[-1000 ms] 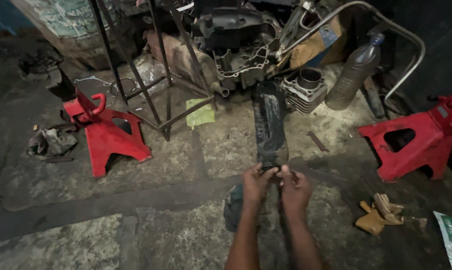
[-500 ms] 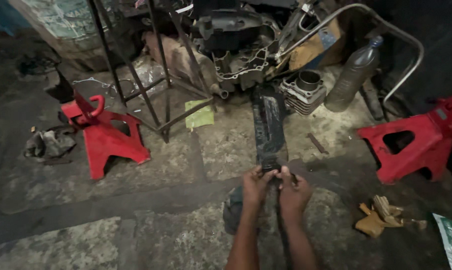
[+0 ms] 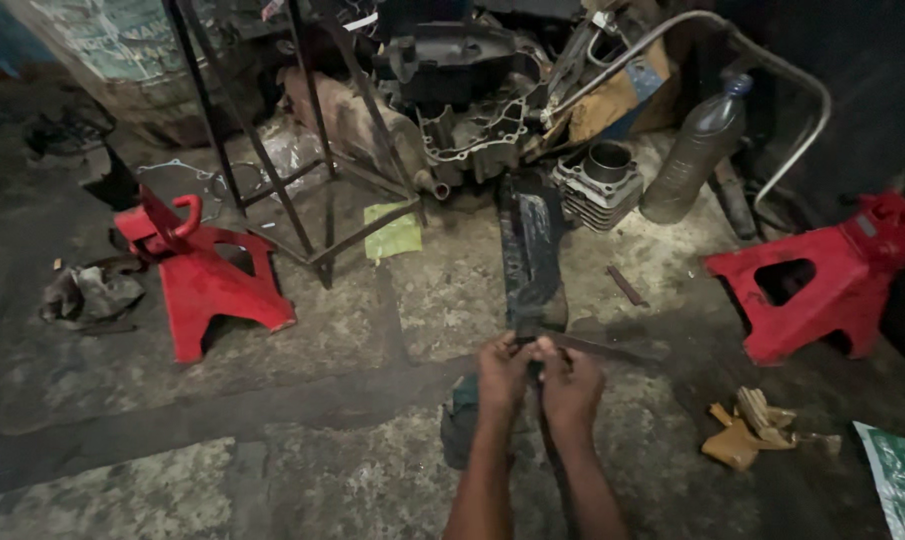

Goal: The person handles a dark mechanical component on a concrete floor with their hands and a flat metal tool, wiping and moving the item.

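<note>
Left hand: our left hand (image 3: 502, 375) is clenched on the near end of the long dark strip (image 3: 530, 250), fingers curled over its lower edge.
Right hand: our right hand (image 3: 570, 385) sits just beside the left, touching it, and its grip is closed on the same end of the strip.
Strip: we see it lying on the concrete floor (image 3: 272, 420), running straight away from us toward the engine case (image 3: 472, 110); its far end lies near the ribbed cylinder (image 3: 597, 185).
Under the hands: a dark bundle, maybe cloth (image 3: 460, 425), lies below our wrists; we cannot tell what it is.
Left side: a red jack stand (image 3: 207, 275) stands well apart from our hands, with a crumpled rag (image 3: 87, 295) beside it and a dark metal frame (image 3: 302, 150) behind it.
Right side: a second red stand (image 3: 822, 280) lies near the wall, a plastic bottle (image 3: 692, 150) stands by the cylinder, and wood scraps (image 3: 747, 425) lie near our right forearm.
</note>
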